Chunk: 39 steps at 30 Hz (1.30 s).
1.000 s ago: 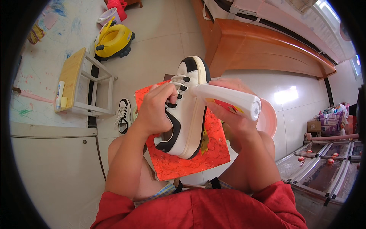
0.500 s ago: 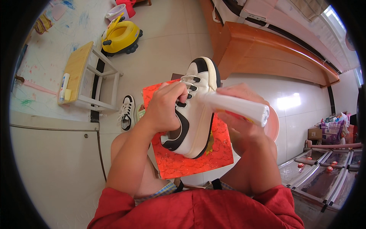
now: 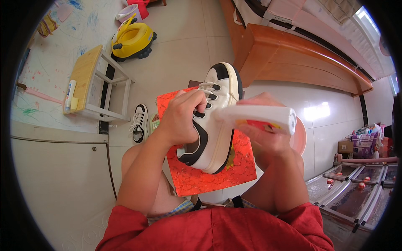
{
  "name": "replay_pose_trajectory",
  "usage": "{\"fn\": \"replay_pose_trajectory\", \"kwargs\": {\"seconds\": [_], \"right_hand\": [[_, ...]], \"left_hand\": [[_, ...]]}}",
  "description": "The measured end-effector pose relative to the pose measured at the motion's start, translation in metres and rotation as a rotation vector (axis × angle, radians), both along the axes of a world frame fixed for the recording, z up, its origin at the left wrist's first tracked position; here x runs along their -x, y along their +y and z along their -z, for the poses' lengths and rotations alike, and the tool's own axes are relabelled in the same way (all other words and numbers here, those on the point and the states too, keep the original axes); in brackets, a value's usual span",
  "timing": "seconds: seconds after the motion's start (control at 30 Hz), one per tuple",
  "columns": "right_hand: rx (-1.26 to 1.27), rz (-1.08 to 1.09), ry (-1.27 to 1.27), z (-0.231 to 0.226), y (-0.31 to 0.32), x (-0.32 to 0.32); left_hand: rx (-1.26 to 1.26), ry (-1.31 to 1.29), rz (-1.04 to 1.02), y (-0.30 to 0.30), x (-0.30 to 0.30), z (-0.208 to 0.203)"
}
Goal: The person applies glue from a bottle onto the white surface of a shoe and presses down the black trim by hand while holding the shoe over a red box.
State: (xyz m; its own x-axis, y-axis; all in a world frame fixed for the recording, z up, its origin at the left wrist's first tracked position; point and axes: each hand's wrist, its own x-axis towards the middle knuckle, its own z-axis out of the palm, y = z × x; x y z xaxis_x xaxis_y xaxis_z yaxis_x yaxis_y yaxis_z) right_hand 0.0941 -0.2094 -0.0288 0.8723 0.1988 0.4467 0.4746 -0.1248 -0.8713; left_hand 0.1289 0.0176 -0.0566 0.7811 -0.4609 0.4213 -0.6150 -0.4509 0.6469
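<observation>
A white sneaker with black trim (image 3: 217, 125) lies tilted on its side over a red patterned box (image 3: 201, 178) between my knees, its toe pointing away from me. My left hand (image 3: 181, 119) is closed round its upper by the lace opening, fingertips tucked in at the black eyelets. In my right hand (image 3: 268, 129) is a white bottle with a red and yellow label (image 3: 261, 117), held almost level. Its blurred narrow end meets the sneaker's side panel or comes very close to it; whether they touch I cannot tell.
A second sneaker (image 3: 138, 124) stands on the floor at left, by a wooden-topped stool (image 3: 86, 75) bearing a white tube (image 3: 70, 92). Behind my right hand is a pink basin (image 3: 300, 138). A yellow ride-on toy (image 3: 133, 41) and a brown bed frame (image 3: 293, 58) are farther off.
The bottle's base has swung slightly away from me, so it lies more level, and more of its label shows. The sneaker and my left hand have stayed in place.
</observation>
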Motion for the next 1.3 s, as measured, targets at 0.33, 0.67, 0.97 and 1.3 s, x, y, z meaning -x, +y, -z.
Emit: {"fn": "replay_pose_trajectory", "kwargs": {"seconds": [0.33, 0.67, 0.97, 1.3], "right_hand": [[-0.240, 0.212, 0.168, 0.000, 0.013, 0.000], [-0.276, 0.164, 0.130, -0.002, 0.019, 0.008], [-0.146, 0.216, 0.165, -0.004, 0.019, 0.008], [-0.159, 0.335, 0.098, -0.001, 0.020, 0.001]], "left_hand": [[-0.011, -0.019, -0.009, -0.002, 0.001, -0.001], [-0.011, -0.033, 0.000, -0.005, 0.001, -0.002], [-0.007, -0.061, -0.012, -0.007, 0.003, -0.002], [0.005, -0.064, -0.017, -0.009, 0.003, -0.002]]}}
